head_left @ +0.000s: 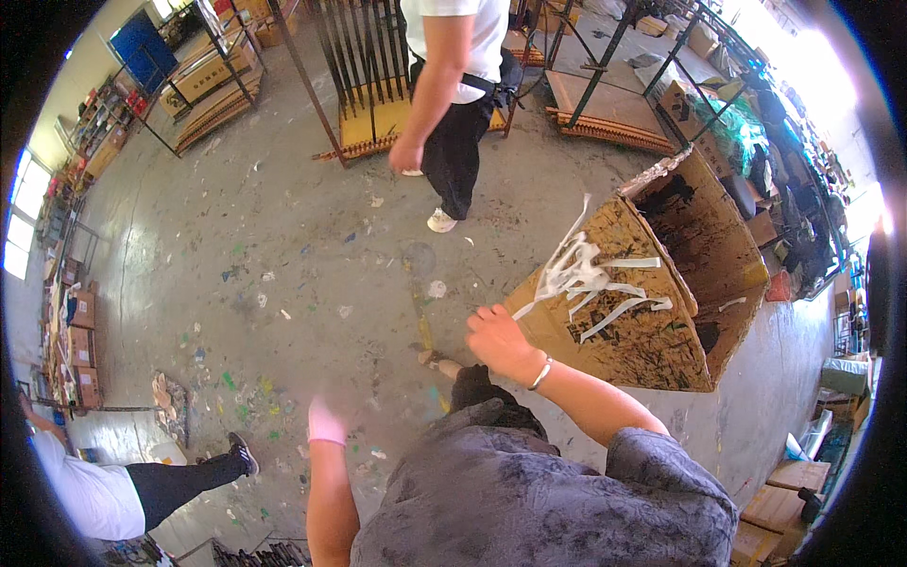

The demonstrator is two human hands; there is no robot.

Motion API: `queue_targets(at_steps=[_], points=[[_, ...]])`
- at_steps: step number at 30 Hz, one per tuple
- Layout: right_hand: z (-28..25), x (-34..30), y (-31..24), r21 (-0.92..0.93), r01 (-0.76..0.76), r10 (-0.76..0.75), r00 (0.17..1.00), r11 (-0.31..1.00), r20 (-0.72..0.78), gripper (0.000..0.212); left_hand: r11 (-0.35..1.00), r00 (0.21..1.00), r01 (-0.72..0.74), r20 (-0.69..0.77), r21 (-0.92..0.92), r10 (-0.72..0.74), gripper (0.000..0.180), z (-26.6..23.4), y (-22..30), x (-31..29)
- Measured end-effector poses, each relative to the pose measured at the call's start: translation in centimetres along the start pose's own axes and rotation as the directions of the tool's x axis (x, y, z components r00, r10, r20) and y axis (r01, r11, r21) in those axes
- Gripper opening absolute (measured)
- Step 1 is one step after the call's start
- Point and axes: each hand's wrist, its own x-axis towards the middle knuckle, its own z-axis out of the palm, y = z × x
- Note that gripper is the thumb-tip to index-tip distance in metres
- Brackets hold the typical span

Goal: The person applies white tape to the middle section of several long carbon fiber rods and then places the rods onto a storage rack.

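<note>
My right hand (503, 342), with a silver bangle on the wrist, is closed in front of my body. A bundle of crumpled white strips (578, 272) trails from its fingers toward the upper right, with loose ends hanging in front of a large cardboard box (652, 354). The box has dark stains on its outside and inside, and it gapes open on its far side. My left hand (327, 421) is lower and apart from it, over the floor. It looks pink, as if gloved, and motion smears its fingers. Nothing can be made out in it.
A person (453, 94) in a white top stands ahead, near a metal rack (364, 142). Another person (94, 491) is at the lower left. Racks with boards, a green plastic heap (732, 132) and stacked cartons (83, 326) line the sides. Scraps dot the concrete floor (283, 217).
</note>
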Motion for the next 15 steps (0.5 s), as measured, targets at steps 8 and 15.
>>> queue_targets(at_steps=[8, 15], points=[[-6.5, -7.6, 13.4, -0.225, -0.574, 0.51, 0.811, 0.787, -0.286, 0.012, 0.976, 0.975, -0.016, -0.219, -0.218, -0.033, 0.031, -11.1, -3.4, -3.0], [-12.2, -13.0, 18.7, -0.087, -0.832, 0.756, 0.538, 0.548, -0.374, 0.022, 0.986, 0.985, -0.003, -0.171, -0.167, -0.026, 0.034, -13.0, -5.2, -1.3]])
